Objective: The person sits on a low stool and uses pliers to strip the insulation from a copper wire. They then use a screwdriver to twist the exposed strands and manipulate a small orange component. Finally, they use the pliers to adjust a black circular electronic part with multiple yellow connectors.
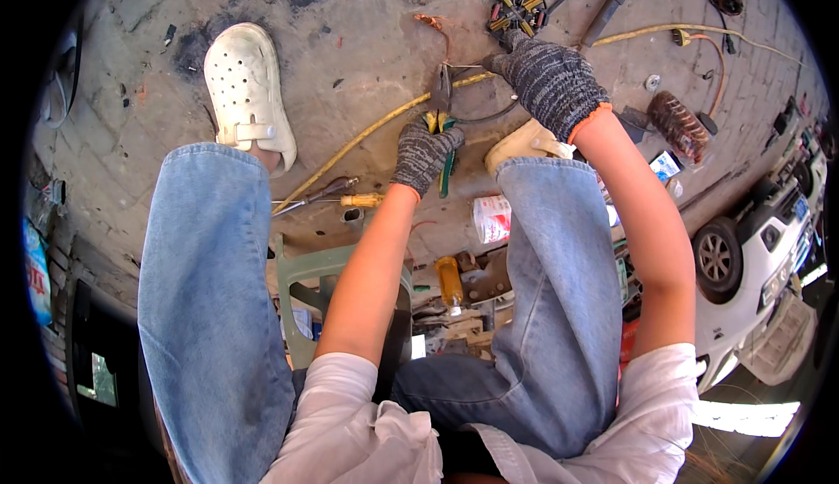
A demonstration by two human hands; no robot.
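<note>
My left hand (425,154), in a dark grey knit glove, is closed around pliers (443,91) with green and yellow handles. Their dark jaws point away from me and meet a thin wire (468,66) that runs across to my right hand. In a matching glove with an orange cuff, my right hand (552,82) has its fingers closed at that wire's end. Its upper fingertips touch or lie just below a round dark part (517,10) with brass-coloured pieces; whether they grip it is hidden. A yellow cable (367,130) passes beneath the pliers.
Screwdrivers (362,200) lie left of my left forearm. A green plastic stool (297,266) stands between my legs, near a bottle of yellow liquid (449,281) and a white-and-red can (491,219). A dark bar (614,2) and a brown bottle (678,126) lie right; a white car (760,266) stands beyond.
</note>
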